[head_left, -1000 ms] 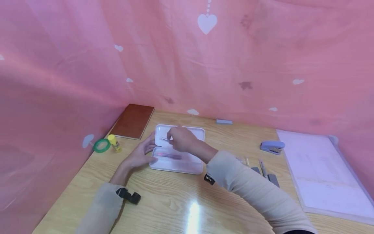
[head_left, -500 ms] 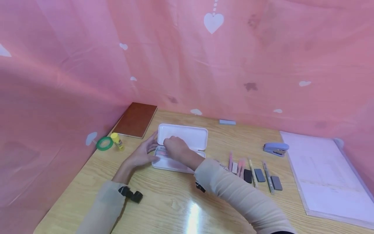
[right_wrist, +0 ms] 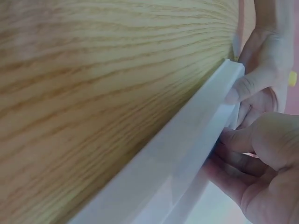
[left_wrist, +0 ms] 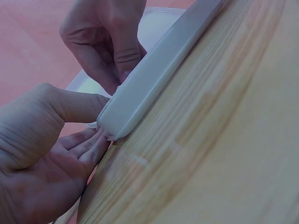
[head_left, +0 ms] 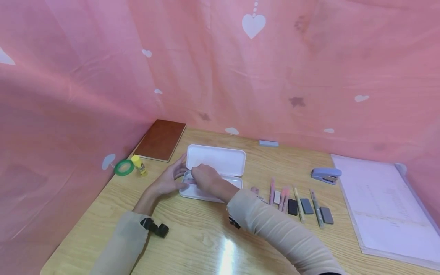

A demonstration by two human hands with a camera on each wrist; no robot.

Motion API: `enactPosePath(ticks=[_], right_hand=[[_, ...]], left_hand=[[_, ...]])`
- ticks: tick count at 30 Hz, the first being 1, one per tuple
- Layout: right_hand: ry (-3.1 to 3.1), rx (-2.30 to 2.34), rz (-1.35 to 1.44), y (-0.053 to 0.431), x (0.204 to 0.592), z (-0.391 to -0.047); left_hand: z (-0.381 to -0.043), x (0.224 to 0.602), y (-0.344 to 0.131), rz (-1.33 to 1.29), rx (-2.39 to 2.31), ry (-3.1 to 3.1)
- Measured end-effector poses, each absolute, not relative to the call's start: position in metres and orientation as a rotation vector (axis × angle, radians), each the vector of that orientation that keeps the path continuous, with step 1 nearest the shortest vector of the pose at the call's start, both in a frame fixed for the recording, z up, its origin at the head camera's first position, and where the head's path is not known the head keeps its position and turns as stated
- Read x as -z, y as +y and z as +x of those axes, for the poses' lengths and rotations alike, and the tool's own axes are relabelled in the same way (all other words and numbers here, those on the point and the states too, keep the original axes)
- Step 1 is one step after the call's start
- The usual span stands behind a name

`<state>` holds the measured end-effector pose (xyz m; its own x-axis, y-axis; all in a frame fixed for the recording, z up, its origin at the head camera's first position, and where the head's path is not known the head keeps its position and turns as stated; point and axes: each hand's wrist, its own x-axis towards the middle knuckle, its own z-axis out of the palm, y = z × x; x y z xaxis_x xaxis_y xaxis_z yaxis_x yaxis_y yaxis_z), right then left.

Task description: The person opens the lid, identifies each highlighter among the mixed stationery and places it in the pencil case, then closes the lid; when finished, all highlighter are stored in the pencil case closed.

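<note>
A white pencil case [head_left: 216, 159] lies on the table with its lid folded back. My left hand [head_left: 167, 178] holds its left end, the thumb over the rim and the fingers against the end wall, as the left wrist view shows. My right hand [head_left: 206, 178] reaches down into the case's tray, close to the left thumb. In the right wrist view the right thumb and curled fingers [right_wrist: 233, 177] dip behind the case's side wall [right_wrist: 173, 154]; I cannot tell what they hold. A pinkish pen-like thing [head_left: 189, 181] shows in the tray beside the right fingertips.
Right of the case lie several pens [head_left: 316, 208] and erasers [head_left: 326, 215]. Farther right are a lilac stapler [head_left: 325, 175] and white sheets [head_left: 388, 206]. A brown notebook [head_left: 160, 139], a glue stick [head_left: 139, 165] and green tape [head_left: 124, 167] sit at left.
My right hand has come down from over the lid, where it pinched a thin pale thing, into the left part of the tray. The left hand stays at the case's end.
</note>
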<state>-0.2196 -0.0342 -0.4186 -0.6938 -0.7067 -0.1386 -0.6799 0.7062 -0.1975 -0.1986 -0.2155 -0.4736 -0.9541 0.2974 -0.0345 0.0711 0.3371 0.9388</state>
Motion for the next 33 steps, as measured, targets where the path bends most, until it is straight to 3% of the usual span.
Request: enactPosePath(ticks=[8,14,20,33], right_hand=[[2.777,0.314,-1.152,-0.01,0.39,-0.221],[2.833,0.486,-1.221,0.048,0.36,-0.219],[2.904,0.442,-1.064,0.109,0.344,-0.22],[2.966,0.465,-0.637,0.181,0.377,-0.224]], left_hand=[[-0.197,0.467,-0.216,0.363,-1.691,2.372],[-0.199,0.473,-0.219,0.368,-1.669,2.416],[-0.197,0.474,-0.225,0.423,-1.682,2.435],[-0.195,0.478,-0.232,0.455,-1.709,2.425]])
